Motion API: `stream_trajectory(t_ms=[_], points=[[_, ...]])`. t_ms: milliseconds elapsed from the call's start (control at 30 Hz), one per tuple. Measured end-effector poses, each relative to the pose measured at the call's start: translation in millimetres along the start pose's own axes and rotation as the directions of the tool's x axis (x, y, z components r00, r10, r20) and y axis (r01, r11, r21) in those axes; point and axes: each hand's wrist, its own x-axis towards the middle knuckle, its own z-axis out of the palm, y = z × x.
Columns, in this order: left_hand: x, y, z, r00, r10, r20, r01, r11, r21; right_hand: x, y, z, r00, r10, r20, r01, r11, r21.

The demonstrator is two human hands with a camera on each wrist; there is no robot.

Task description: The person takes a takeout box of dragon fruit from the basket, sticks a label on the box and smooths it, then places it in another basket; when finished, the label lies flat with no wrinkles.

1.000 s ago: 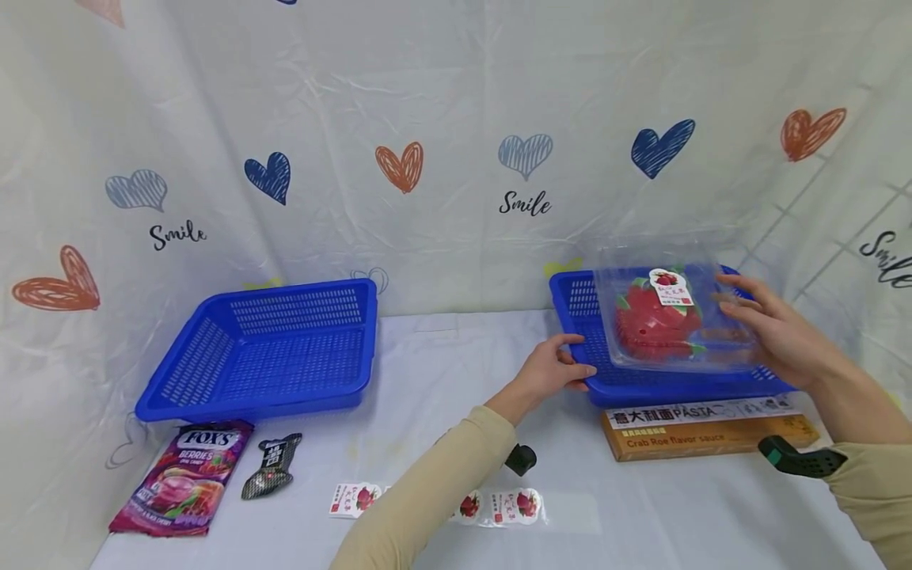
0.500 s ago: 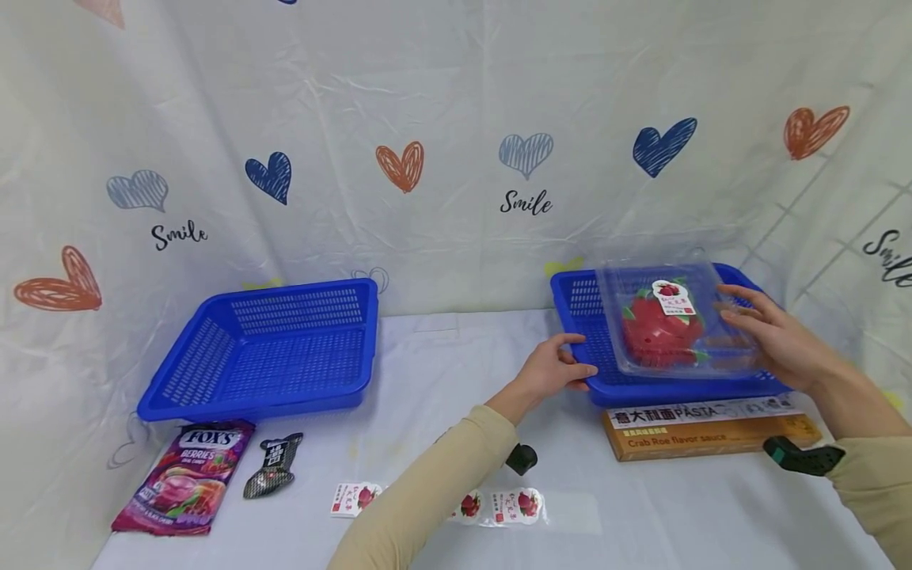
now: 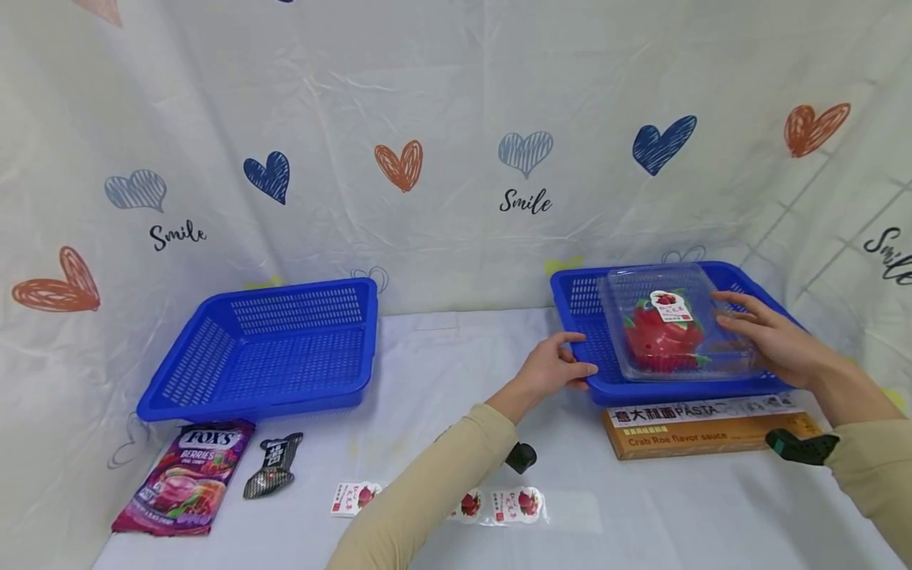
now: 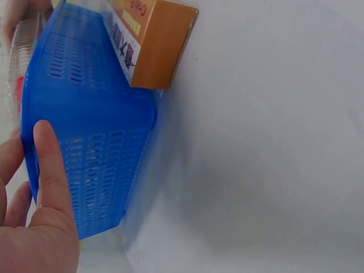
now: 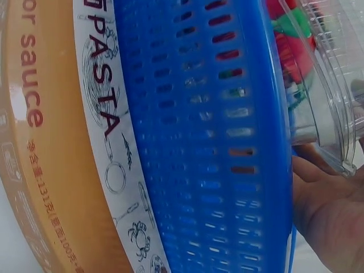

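A clear plastic clamshell box [image 3: 648,279] sits tilted inside the right blue basket [image 3: 627,391], with a red dragon fruit [image 3: 659,342] showing through it. On the lid is a white dragon fruit sticker [image 3: 670,307]. My right hand [image 3: 777,339] holds the box by its right side; in the right wrist view, that hand [image 5: 333,213] reaches over the basket's rim to the clear box [image 5: 341,91]. My left hand [image 3: 550,369] pinches the basket's left rim. Fingers lie on both sides of the blue wall [image 4: 85,114] in the left wrist view.
An orange pasta box [image 3: 677,439] lies along the right basket's front. Another blue basket [image 3: 285,356] stands at left, with a purple candy bag [image 3: 181,479] and a small black packet [image 3: 273,465] before it. A dragon fruit sticker strip [image 3: 516,505] lies partly under the left sleeve.
My right hand has lowered the clear box with the dragon fruit down into the right basket, and it lies flatter. My left hand stays on the basket's rim.
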Motion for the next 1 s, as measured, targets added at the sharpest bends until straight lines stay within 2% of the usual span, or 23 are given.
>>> stream_trajectory(t_ms=[133,467,767,1000], points=[[-0.5,0.8,-1.1,1.0,0.01,0.0,-0.01,1.0,0.007,2.7,-1.1,-1.8,1.0,0.02,0.013,-0.02,1.0,-0.003],[-0.8,1.0,0.9,1.0,0.01,-0.017,-0.008,0.995,0.101,6.0,0.9,-2.3,0.998,0.055,0.041,-0.056,0.998,0.011],[-1.2,0.9,-0.4,0.999,0.034,0.002,-0.034,0.995,0.098,8.1,3.2,-2.0,0.996,0.045,0.079,-0.043,0.999,-0.024],[-2.5,1.0,0.3,0.999,0.034,0.011,-0.035,0.997,0.073,12.6,9.3,-3.0,0.992,0.07,0.101,-0.065,0.996,-0.056]])
